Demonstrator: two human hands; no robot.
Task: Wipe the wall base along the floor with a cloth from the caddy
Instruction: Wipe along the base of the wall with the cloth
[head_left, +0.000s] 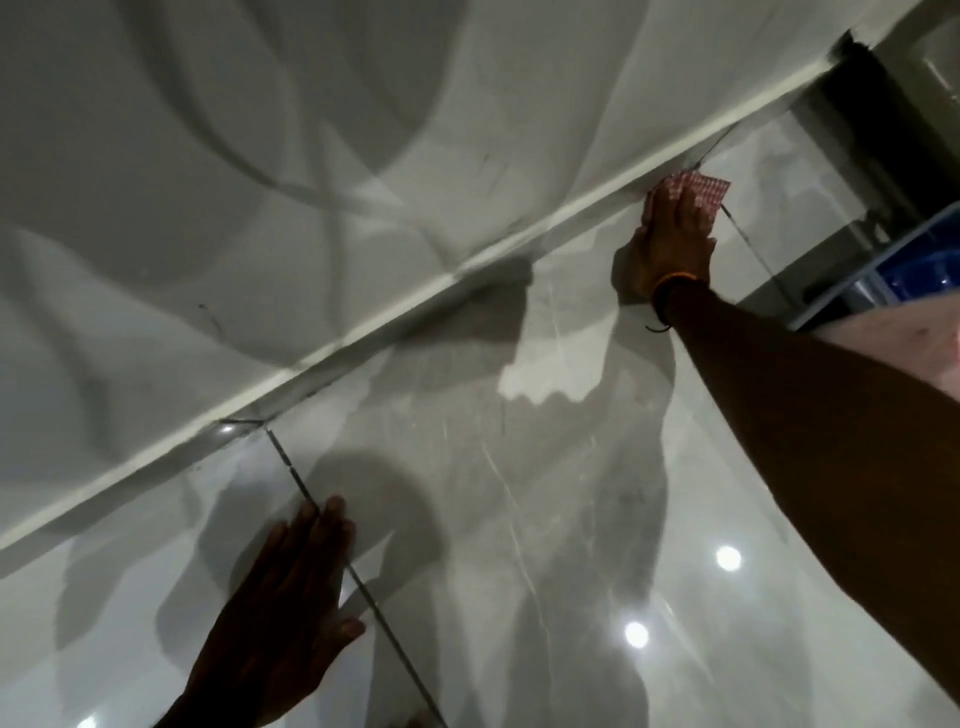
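Off to the right of the right forearm, at the frame edge, sits one blue plastic caddy (904, 265); the view of it is cut off and blurred, so what it holds cannot be told. One cloth (698, 188) shows, checked red and white, crumpled, and it lies under the fingers of the right hand (672, 244). That hand is flat, fingers together, pressing the cloth down where the floor (519, 519) meets the white wall base (363, 338); the cloth's far edge pokes out beyond the fingertips, touching the base or just beside it. An orange band and a dark cord circle the right wrist. Nearer the person, the left hand (283, 608) is spread palm-down on the glossy grey tiles, holding nothing, its fingers crossing a dark grout line. Three bright lamp reflections shine on the floor between the two arms.
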